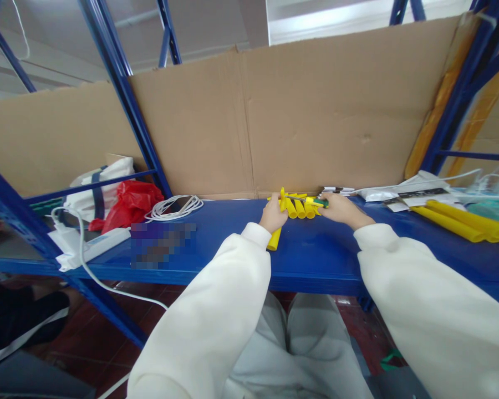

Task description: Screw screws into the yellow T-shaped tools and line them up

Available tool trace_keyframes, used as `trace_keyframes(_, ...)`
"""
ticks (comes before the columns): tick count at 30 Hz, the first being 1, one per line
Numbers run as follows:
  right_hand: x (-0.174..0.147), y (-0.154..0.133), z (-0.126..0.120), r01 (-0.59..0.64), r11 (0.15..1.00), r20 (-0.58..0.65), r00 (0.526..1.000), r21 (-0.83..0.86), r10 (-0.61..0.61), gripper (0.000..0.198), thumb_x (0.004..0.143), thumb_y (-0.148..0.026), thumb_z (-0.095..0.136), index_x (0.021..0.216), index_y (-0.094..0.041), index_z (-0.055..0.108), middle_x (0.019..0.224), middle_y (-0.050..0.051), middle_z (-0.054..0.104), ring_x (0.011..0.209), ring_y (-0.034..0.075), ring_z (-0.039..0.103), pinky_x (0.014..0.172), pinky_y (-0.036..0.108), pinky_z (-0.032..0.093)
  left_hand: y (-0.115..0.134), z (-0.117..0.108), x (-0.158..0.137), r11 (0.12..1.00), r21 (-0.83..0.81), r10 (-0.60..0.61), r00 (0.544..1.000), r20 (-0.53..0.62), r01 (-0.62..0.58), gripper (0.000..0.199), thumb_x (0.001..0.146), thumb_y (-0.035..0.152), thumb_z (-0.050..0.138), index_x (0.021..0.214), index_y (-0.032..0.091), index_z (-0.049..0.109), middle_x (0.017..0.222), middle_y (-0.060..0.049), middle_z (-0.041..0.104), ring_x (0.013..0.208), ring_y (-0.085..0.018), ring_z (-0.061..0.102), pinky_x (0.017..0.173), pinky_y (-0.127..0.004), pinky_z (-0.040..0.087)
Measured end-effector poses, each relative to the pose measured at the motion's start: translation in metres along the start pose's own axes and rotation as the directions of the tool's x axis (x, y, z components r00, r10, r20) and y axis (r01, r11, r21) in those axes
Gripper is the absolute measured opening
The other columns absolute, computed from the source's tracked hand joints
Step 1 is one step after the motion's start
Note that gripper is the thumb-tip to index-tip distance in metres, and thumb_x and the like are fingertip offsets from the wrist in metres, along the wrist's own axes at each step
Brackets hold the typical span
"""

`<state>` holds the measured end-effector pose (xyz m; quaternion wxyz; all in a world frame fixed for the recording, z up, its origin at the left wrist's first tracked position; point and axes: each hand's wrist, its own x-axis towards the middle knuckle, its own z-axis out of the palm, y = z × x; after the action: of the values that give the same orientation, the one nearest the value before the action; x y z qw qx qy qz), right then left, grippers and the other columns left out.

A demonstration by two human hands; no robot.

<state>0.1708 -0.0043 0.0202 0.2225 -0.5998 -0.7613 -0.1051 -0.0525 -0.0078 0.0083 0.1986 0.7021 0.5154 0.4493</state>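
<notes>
My left hand (271, 214) is closed around a yellow plastic piece (283, 198) with an upright, flared end. A yellow tube (274, 240) sticks out below that hand; whether it belongs to the same piece cannot be told. In my right hand (339, 209) is a screwdriver (318, 203) with a green and yellow handle. Its thin shaft points left and reaches the yellow piece, though the exact contact at the tip is too small to make out. Several short yellow tubes (300, 210) lie side by side on the blue shelf (233, 249) between and behind my hands.
Long yellow tubes (461, 221) and white packaging (419, 188) lie to the right. On the left are a coiled white cable (174, 208), a red plastic bag (133, 199) and a white power strip (95, 246). A cardboard panel (316, 116) stands behind; blue posts (128, 105) flank it.
</notes>
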Motion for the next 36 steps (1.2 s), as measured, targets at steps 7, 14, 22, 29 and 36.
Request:
trace_keyframes(7,-0.002,-0.003,-0.001,-0.047,0.999,-0.024,0.999,-0.007,0.047,0.031,0.08,-0.022,0.063,0.111,-0.019,0.069,0.095,0.012,0.078,0.084,0.027,0.071,0.069,0.03,0.047,0.002,-0.002,-0.001,1.0,0.004,0.007,1.0,0.018,-0.008,0.042,0.076,0.001,0.067,0.112,0.021,0.057,0.115,-0.01,0.076,0.108,-0.025,0.074,0.101,-0.039,0.054)
trace_keyframes(14,0.0,0.001,0.003,-0.018,1.0,-0.077,0.997,0.008,0.018,0.025,0.079,-0.022,0.064,0.103,-0.019,0.07,0.099,0.012,0.077,0.087,0.027,0.071,0.072,0.03,0.049,0.0,0.0,0.0,1.0,0.012,0.003,1.0,0.022,-0.004,0.043,0.077,0.002,0.067,0.114,0.021,0.057,0.114,-0.009,0.076,0.104,-0.024,0.075,0.098,-0.038,0.055)
trace_keyframes(22,-0.002,-0.006,-0.002,-0.077,0.997,0.046,0.996,-0.017,0.078,0.027,0.083,-0.021,0.064,0.109,-0.018,0.07,0.101,0.015,0.078,0.09,0.028,0.073,0.073,0.03,0.048,0.005,-0.003,-0.003,1.0,0.018,0.012,0.999,0.03,-0.012,0.041,0.077,0.0,0.066,0.112,0.02,0.057,0.116,-0.011,0.076,0.108,-0.026,0.074,0.103,-0.041,0.053)
trace_keyframes(29,-0.004,-0.01,-0.006,-0.047,0.997,0.075,0.996,-0.062,0.052,0.022,0.086,-0.023,0.061,0.105,-0.016,0.071,0.103,0.016,0.078,0.092,0.028,0.074,0.072,0.03,0.048,0.005,-0.004,-0.003,1.0,0.004,0.02,0.999,0.034,-0.02,0.044,0.076,-0.001,0.065,0.113,0.021,0.057,0.112,-0.009,0.077,0.11,-0.026,0.073,0.105,-0.042,0.052)
trace_keyframes(36,-0.006,-0.013,-0.008,-0.1,0.993,0.081,0.991,-0.068,0.106,0.033,0.085,-0.025,0.065,0.117,-0.015,0.069,0.106,0.017,0.078,0.093,0.029,0.074,0.072,0.03,0.048,0.007,-0.004,-0.004,1.0,0.025,0.003,0.999,0.052,-0.004,0.042,0.079,0.001,0.064,0.116,0.02,0.056,0.115,-0.011,0.076,0.11,-0.026,0.074,0.103,-0.041,0.053)
